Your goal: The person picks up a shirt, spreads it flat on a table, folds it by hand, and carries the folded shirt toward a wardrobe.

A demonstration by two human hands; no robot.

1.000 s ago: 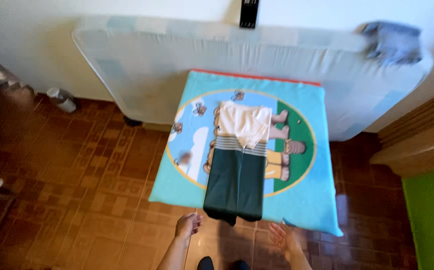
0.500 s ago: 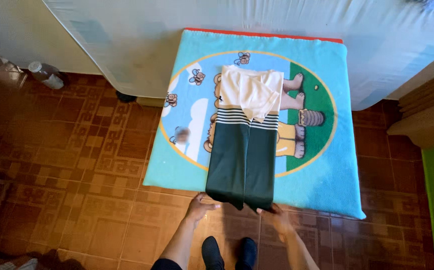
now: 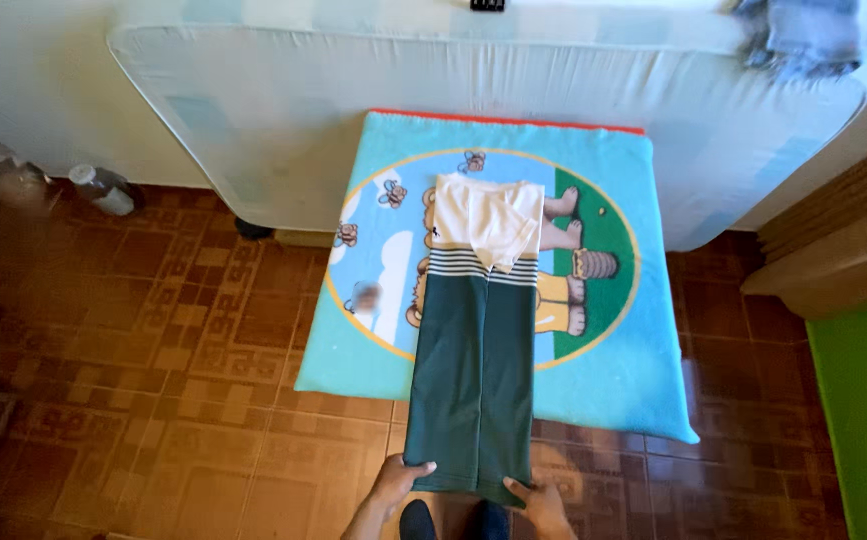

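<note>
A home, prob. a bedroom or spare room. A bare mattress (image 3: 353, 90) in a pale patched cover leans on edge vs. a plain white wall (image 3: 33, 80). Floor (image 3: 153, 330) is glossy brown patterned tile, household type. A kids' cartoon blanket (image 3: 613, 370) w/ bear and bees is spread over a low surface, clothing (image 3: 473, 370) laid on it. Plastic bottle (image 3: 103, 190) lies by the wall; wood furniture (image 3: 843, 260) at right.

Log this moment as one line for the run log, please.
left hand: grips garment bottom corner | right hand: grips other corner | garment: dark green, white top, flat on blue blanket, hem past edge
</note>
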